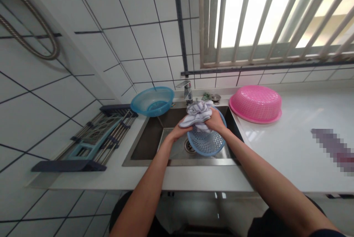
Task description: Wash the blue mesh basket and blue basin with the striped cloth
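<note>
Over the sink, a bunched white cloth with dark edging is between my two hands. My left hand grips its lower left side. On the right side my right hand is closed round the cloth. Below the cloth, a blue perforated basket is tilted in the sink, its upper part partly hidden by the cloth and my right hand. I cannot tell whether my hands also touch the basket.
The sink has a faucet behind it. A blue basin rests at its back left corner. A pink basket lies upside down on the right counter. On the left stands a rack.
</note>
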`<state>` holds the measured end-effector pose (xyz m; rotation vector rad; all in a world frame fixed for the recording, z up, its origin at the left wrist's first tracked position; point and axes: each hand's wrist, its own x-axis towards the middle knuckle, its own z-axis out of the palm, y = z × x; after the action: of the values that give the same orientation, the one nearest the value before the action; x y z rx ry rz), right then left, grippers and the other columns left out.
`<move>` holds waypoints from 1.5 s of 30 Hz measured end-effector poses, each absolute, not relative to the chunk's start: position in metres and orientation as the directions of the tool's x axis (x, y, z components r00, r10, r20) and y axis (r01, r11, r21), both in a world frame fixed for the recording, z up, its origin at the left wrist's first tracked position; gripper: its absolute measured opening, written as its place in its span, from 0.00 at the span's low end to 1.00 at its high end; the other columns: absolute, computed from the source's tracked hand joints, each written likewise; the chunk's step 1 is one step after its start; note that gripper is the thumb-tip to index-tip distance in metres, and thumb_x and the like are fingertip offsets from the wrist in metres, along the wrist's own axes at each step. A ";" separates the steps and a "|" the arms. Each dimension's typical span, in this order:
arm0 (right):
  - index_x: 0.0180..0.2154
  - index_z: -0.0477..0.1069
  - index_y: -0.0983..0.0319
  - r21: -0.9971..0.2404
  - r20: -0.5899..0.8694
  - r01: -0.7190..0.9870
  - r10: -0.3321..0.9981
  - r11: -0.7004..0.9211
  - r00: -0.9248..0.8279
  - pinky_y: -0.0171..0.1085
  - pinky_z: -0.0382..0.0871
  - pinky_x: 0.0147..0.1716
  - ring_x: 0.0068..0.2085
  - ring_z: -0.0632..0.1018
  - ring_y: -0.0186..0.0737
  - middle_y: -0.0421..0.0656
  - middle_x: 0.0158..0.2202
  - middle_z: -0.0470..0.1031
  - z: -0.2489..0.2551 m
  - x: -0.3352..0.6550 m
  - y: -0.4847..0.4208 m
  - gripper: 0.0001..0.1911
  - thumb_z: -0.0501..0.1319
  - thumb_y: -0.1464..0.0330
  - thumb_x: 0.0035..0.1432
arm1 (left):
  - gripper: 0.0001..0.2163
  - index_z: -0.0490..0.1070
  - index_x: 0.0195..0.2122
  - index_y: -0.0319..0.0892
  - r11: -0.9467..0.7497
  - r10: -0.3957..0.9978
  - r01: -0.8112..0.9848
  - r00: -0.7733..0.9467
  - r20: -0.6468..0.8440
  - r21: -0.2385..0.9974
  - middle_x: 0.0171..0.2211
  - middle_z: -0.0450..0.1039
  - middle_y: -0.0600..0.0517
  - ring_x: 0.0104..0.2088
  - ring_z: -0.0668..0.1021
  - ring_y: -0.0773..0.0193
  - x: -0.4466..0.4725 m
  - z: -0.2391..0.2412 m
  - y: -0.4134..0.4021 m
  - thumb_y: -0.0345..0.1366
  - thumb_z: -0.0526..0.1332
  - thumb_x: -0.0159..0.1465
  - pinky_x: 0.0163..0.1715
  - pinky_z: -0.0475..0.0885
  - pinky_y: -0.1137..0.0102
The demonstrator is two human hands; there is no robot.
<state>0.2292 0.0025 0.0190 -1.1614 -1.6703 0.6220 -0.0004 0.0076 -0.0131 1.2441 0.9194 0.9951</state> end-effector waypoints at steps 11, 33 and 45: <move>0.46 0.76 0.62 -0.888 0.395 0.371 0.865 0.273 0.310 0.46 0.77 0.52 0.52 0.83 0.60 0.59 0.49 0.84 0.003 0.222 0.013 0.20 0.63 0.64 0.51 | 0.34 0.77 0.61 0.42 -0.054 0.937 -0.038 0.344 0.064 0.998 0.63 0.79 0.42 0.62 0.78 0.44 0.006 -0.001 0.001 0.27 0.72 0.49 0.65 0.71 0.57; 0.42 0.81 0.62 -0.968 0.107 0.233 0.992 0.090 0.065 0.43 0.78 0.50 0.48 0.85 0.52 0.51 0.46 0.87 -0.039 0.196 0.014 0.15 0.68 0.65 0.50 | 0.35 0.71 0.63 0.49 0.062 0.925 -0.049 0.378 -0.039 0.997 0.56 0.79 0.47 0.55 0.79 0.52 -0.002 0.002 0.003 0.35 0.77 0.54 0.53 0.73 0.65; 0.43 0.81 0.60 -0.687 0.445 0.465 0.829 0.559 -0.339 0.41 0.72 0.56 0.52 0.81 0.50 0.48 0.51 0.84 -0.015 0.201 -0.004 0.14 0.63 0.76 0.55 | 0.40 0.61 0.74 0.55 0.154 0.917 -0.242 0.397 -0.047 0.958 0.64 0.76 0.47 0.55 0.81 0.51 -0.011 0.004 0.003 0.54 0.72 0.63 0.56 0.75 0.58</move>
<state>0.2008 -0.0041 -0.0151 -1.0401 -1.9875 0.5728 -0.0114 0.0035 0.0041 1.1016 0.7739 0.9614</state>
